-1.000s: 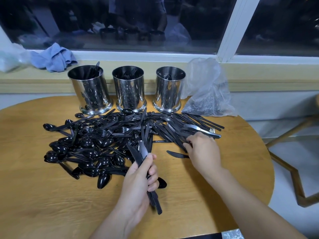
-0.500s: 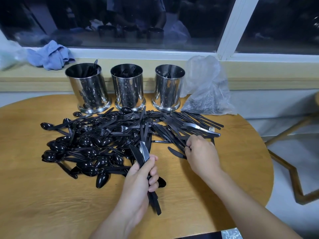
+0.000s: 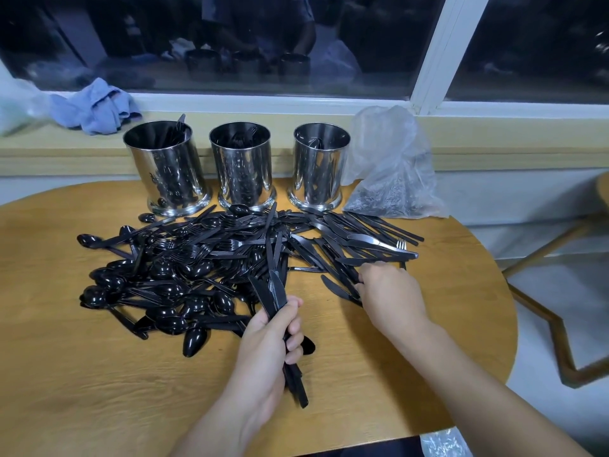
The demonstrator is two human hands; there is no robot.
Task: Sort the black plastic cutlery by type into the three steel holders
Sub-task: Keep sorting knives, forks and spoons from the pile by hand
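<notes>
Head view: left hand (image 3: 267, 344), lower centre, fingers curled round a knife bundle (image 3: 276, 311), apparently collecting one type. Right hand (image 3: 390, 291) pinched another knife (image 3: 339, 290) at the cutlery pile (image 3: 204, 268) on the counter (image 3: 82, 374). Three steel holders (image 3: 244, 163) stood upper centre.

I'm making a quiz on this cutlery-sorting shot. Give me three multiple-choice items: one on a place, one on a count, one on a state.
1. Where is the clear plastic bag?
A. Right of the holders
B. Left of the holders
C. On the floor

2. How many steel holders stand by the window?
A. Two
B. Three
C. Four

3. What is the left hand doing?
A. Lying flat
B. Hanging idle
C. Gripping a bundle of knives

Answers: 1 A, it leans beside the rightmost holder. 2 B, three cylinders in a row. 3 C, fingers wrap the black handles.
</notes>
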